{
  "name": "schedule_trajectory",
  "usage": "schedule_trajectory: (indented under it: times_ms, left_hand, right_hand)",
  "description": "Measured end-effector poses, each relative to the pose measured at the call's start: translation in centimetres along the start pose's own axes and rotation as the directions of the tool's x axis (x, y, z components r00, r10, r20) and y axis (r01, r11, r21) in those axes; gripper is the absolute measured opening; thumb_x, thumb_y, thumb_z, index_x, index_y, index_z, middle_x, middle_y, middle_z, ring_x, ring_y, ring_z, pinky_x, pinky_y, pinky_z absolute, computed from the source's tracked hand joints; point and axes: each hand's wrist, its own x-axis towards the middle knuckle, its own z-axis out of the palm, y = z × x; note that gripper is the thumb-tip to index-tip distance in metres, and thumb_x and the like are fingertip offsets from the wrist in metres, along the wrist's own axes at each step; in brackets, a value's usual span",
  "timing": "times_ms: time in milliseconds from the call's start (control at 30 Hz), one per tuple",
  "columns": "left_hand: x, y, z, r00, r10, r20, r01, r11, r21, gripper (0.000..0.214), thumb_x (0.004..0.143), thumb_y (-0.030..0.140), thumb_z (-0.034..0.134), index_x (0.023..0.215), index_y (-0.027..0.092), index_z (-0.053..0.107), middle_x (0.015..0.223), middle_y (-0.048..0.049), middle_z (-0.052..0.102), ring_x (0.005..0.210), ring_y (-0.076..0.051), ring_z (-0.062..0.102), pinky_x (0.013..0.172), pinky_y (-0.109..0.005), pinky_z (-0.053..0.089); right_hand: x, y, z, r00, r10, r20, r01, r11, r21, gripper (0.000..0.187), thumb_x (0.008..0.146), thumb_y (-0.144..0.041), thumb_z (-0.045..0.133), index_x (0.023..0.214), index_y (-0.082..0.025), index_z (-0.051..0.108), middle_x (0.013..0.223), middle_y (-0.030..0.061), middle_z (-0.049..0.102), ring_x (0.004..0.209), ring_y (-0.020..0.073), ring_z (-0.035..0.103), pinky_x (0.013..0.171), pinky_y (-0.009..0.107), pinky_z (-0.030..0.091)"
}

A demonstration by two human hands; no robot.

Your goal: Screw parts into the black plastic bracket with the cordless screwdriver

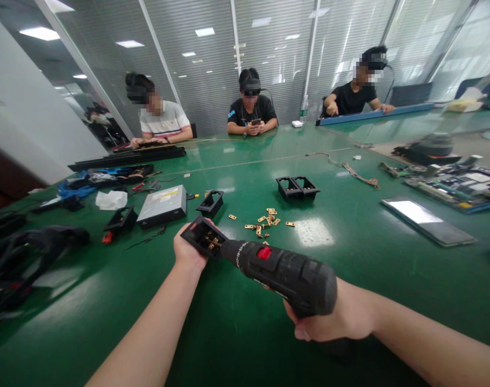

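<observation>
My left hand [188,251] is closed around a small black plastic socket housing [201,235], held above the green table [236,328] with its open side facing me and brass contacts showing inside. My right hand [338,318] grips a black electric screwdriver [287,271] with a red switch. Its tip points into the housing. Just beyond the housing, several small brass contact pieces [266,220] lie scattered on the table.
Three more black housings [211,203] [297,188] [121,219] and a grey optical drive [163,205] lie ahead. Black cables [22,258] pile up at left. A phone [427,220] and circuit boards [454,185] sit at right. Three people sit along the far side.
</observation>
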Motion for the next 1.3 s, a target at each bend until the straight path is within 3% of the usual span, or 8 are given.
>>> schedule_trajectory:
  times_ms: [133,500,833,1033,1300]
  left_hand:
    - [-0.1,0.0,0.0,1.000,0.009,0.029,-0.010,1.000,0.017,0.024,0.075,0.028,0.049,0.072,0.013,0.068,0.065,-0.0110,0.066,0.061,-0.025,0.067,0.059,-0.041,0.058]
    - [0.0,-0.1,-0.3,1.000,-0.013,0.025,0.013,1.000,0.017,0.024,0.073,0.028,0.050,0.073,0.012,0.068,0.066,-0.0122,0.066,0.061,-0.026,0.067,0.057,-0.042,0.058]
    - [0.5,-0.2,-0.6,0.999,-0.037,0.006,0.037,0.999,0.009,0.024,0.074,0.029,0.050,0.074,0.014,0.068,0.067,-0.0109,0.066,0.060,-0.025,0.066,0.057,-0.042,0.057]
    - [0.4,-0.3,-0.6,1.000,-0.022,0.017,0.021,0.999,0.036,0.024,0.074,0.029,0.050,0.074,0.013,0.068,0.065,-0.0114,0.065,0.060,-0.026,0.066,0.057,-0.041,0.057]
    - [0.2,-0.4,-0.2,1.000,0.012,0.005,-0.012,0.998,0.068,0.024,0.075,0.028,0.051,0.072,0.012,0.068,0.066,-0.0114,0.066,0.060,-0.025,0.066,0.057,-0.040,0.057]
  right_hand:
    - [0.1,0.4,-0.2,0.999,-0.033,0.025,0.033,0.999,0.002,0.072,0.065,-0.008,0.076,0.133,-0.016,0.054,0.073,0.0000,0.066,0.060,0.0145,0.060,0.050,0.021,0.045]
    - [0.1,0.6,-0.2,0.999,0.032,0.023,-0.032,0.999,0.017,0.044,0.066,-0.012,0.074,0.110,-0.013,0.064,0.067,-0.0017,0.062,0.058,0.0126,0.057,0.051,0.021,0.045]
    - [-0.1,0.3,0.0,1.000,0.020,-0.015,-0.020,0.998,0.056,0.062,0.064,-0.013,0.075,0.123,-0.013,0.055,0.069,-0.0014,0.062,0.058,0.0142,0.057,0.050,0.022,0.044]
    - [0.0,0.2,0.0,1.000,0.006,-0.003,-0.006,1.000,0.018,0.054,0.065,-0.015,0.073,0.116,-0.012,0.058,0.070,-0.0002,0.062,0.059,0.0145,0.057,0.050,0.023,0.044]
    - [-0.1,0.0,-0.1,1.000,-0.005,0.002,0.005,1.000,-0.011,0.062,0.066,-0.012,0.073,0.126,-0.011,0.055,0.069,-0.0007,0.062,0.059,0.0154,0.059,0.050,0.023,0.045]
